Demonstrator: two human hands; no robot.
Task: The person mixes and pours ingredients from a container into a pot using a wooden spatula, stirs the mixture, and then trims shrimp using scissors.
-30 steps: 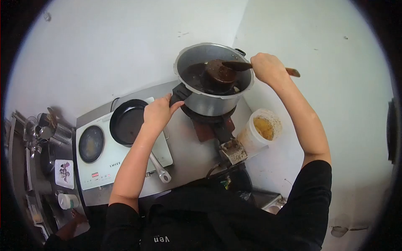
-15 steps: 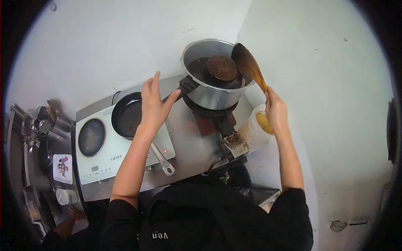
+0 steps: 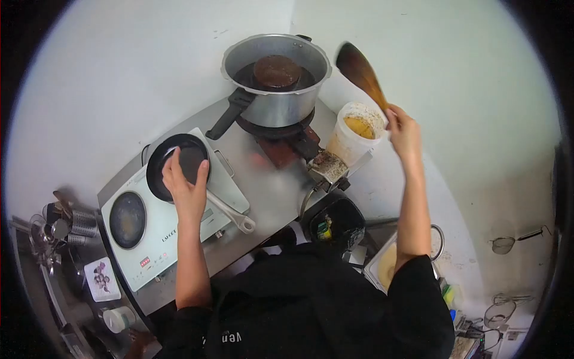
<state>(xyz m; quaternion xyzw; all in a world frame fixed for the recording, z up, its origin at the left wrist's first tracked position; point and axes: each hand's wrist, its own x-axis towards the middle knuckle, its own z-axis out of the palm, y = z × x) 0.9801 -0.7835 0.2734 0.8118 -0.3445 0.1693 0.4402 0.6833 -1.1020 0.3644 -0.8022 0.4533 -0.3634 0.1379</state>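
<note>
The wooden spatula (image 3: pixel 365 78) is aloft beside the pot (image 3: pixel 284 106), near the bench's (image 3: pixel 268 200) far right corner. Right hand (image 3: pixel 406 133) grips its handle; left hand (image 3: pixel 188 190), spread and unladen, overlies the frying pan (image 3: pixel 190 151). Spatula judged light, stiff, possibly slick-bladed; handle preferable.

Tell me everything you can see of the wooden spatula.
The wooden spatula has a broad, rounded blade, nearly black at the tip and lightening to orange-brown toward the narrow handle. The right hand grips the handle, hiding part of it. It slants in the air beside the silver pot, apart from it; nothing else visibly touches it.
</note>
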